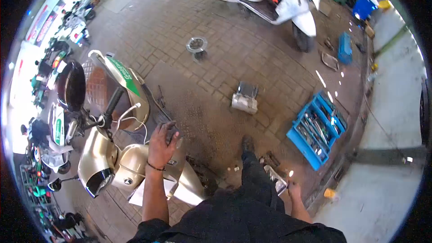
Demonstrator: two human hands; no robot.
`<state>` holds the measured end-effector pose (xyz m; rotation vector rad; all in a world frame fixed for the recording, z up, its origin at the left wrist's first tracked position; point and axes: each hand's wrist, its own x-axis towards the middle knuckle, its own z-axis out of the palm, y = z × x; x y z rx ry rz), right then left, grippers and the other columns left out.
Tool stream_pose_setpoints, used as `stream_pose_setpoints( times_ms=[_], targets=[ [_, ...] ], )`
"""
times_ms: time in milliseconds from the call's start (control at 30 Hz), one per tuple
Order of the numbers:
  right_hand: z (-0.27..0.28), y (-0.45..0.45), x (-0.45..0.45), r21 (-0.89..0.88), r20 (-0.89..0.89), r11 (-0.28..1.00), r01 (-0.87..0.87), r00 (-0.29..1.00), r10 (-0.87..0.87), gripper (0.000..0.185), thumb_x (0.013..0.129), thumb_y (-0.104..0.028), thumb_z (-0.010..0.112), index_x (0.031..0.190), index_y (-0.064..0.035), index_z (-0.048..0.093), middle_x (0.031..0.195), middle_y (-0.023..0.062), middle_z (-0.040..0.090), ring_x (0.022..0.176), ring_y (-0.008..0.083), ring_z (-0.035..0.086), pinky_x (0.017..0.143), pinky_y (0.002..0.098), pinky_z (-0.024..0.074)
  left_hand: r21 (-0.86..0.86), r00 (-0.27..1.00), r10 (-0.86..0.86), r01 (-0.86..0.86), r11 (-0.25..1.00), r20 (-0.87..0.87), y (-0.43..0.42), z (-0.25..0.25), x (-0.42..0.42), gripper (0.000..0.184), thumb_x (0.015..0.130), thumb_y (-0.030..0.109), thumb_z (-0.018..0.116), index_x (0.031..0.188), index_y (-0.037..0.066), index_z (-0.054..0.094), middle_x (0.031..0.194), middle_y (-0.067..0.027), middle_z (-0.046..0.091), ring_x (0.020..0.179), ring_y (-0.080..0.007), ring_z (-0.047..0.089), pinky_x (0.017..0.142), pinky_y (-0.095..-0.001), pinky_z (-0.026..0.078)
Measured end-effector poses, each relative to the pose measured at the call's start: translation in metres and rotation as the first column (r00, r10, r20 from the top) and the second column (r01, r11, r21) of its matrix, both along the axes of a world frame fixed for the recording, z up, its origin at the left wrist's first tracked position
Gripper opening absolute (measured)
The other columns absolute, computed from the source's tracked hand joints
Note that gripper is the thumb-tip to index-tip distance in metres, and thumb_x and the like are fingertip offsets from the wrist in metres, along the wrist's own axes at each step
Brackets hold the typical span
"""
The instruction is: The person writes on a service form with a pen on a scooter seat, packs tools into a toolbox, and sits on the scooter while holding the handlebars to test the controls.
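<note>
Paved workshop floor (216, 74), one person standing, arms apart. Gold scooter (128, 166) on the person's left, its handlebar and mirror (71, 85) jutting outward. Left grip (162, 147) over the scooter's inner edge: palm down, fingers loosely spread and bent, nothing held that I can see; whether the fingertips touch the bodywork, I can't tell. Dark band on that wrist. Right grip (294, 192) low on the other side, at or just beside the end of a pale, elongated item (273, 177) on the ground; closed on it or merely near, I can't tell. Dark shoe (247, 144) planted between the two sides. To the right, an open blue toolbox (300, 147), compartments crowded with tools, set at a slant; only a narrow strip separates it from the wall (396, 54). Widest room lies ahead, mid-floor, broken by a pale block with a grey top (245, 103) and, farther off, a round metal piece (197, 44). White scooter (290, 11) bounds the far edge; a small blue box (345, 47) and a blue bin (363, 6) line the right margin.
</note>
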<state>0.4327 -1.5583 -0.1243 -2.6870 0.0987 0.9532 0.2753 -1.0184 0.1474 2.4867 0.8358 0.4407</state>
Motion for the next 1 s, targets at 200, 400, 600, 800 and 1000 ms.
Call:
stream_pose_setpoints(
  times_ms=[200, 400, 600, 800, 1000],
  targets=[
    [0.04, 0.195, 0.187, 0.622, 0.442, 0.694, -0.363, 0.894, 0.072, 0.051, 0.097, -0.044, 0.042, 0.085, 0.002, 0.061, 0.068, 0.0083, 0.058, 0.063, 0.0199, 0.053, 0.058, 0.0344, 0.0396, 0.003, 0.978, 0.062, -0.063, 0.998, -0.198, 0.032, 0.034, 0.041, 0.033, 0.082, 0.018, 0.067, 0.112, 0.005, 0.06, 0.107, -0.0202, 0.06, 0.099, -0.0387, 0.058, 0.084, -0.0415, 0.047],
    [0.222, 0.429, 0.24, 0.851, -0.459, 0.284, 0.441, 0.889, -0.004, 0.049, 0.095, -0.053, 0.038, 0.087, -0.0083, 0.056, 0.064, 0.0014, 0.043, 0.056, 0.0154, 0.042, 0.053, 0.0289, 0.0334, 0.105, 0.974, 0.223, -0.225, 0.969, 0.032, 0.07, 0.061, 0.027, 0.032, 0.082, 0.018, 0.067, 0.111, 0.006, 0.06, 0.104, -0.0163, 0.06, 0.096, -0.0369, 0.059, 0.082, -0.0413, 0.047],
    [0.294, 0.574, 0.205, 0.794, -0.468, -0.076, 0.604, 0.685, 0.558, 0.042, 0.093, -0.048, 0.05, 0.095, -0.0068, 0.057, 0.086, 0.0091, 0.055, 0.074, 0.0207, 0.052, 0.061, 0.0337, 0.0423, 0.306, 0.886, 0.436, -0.463, 0.832, 0.154, 0.144, 0.055, -0.002, 0.03, 0.084, 0.019, 0.065, 0.11, 0.006, 0.06, 0.106, -0.0152, 0.06, 0.102, -0.0357, 0.056, 0.087, -0.0427, 0.044],
    [0.389, 0.648, 0.156, 0.917, 0.395, -0.311, -0.25, 0.672, 0.626, 0.049, 0.084, -0.049, 0.063, 0.097, -0.0012, 0.068, 0.084, 0.0087, 0.058, 0.08, 0.0216, 0.059, 0.07, 0.0315, 0.0457, -0.033, 0.805, 0.588, -0.592, 0.806, -0.079, 0.185, 0.026, -0.03, 0.057, 0.084, 0.044, 0.065, 0.124, 0.004, 0.051, 0.102, -0.0222, 0.065, 0.097, -0.0394, 0.062, 0.084, -0.044, 0.047],
    [0.425, 0.748, 0.135, 0.866, 0.42, -0.393, 0.309, -0.022, 0.907, 0.018, 0.086, -0.014, 0.065, 0.085, 0.0039, 0.066, 0.085, 0.0233, 0.063, 0.081, 0.0348, 0.067, 0.07, 0.0456, 0.0575, -0.148, 0.612, 0.69, -0.78, 0.609, -0.387, 0.209, 0.032, -0.034, 0.065, 0.088, 0.059, 0.049, 0.118, 0.002, 0.055, 0.104, -0.0301, 0.061, 0.102, -0.0436, 0.058, 0.086, -0.0502, 0.045]
  ],
)
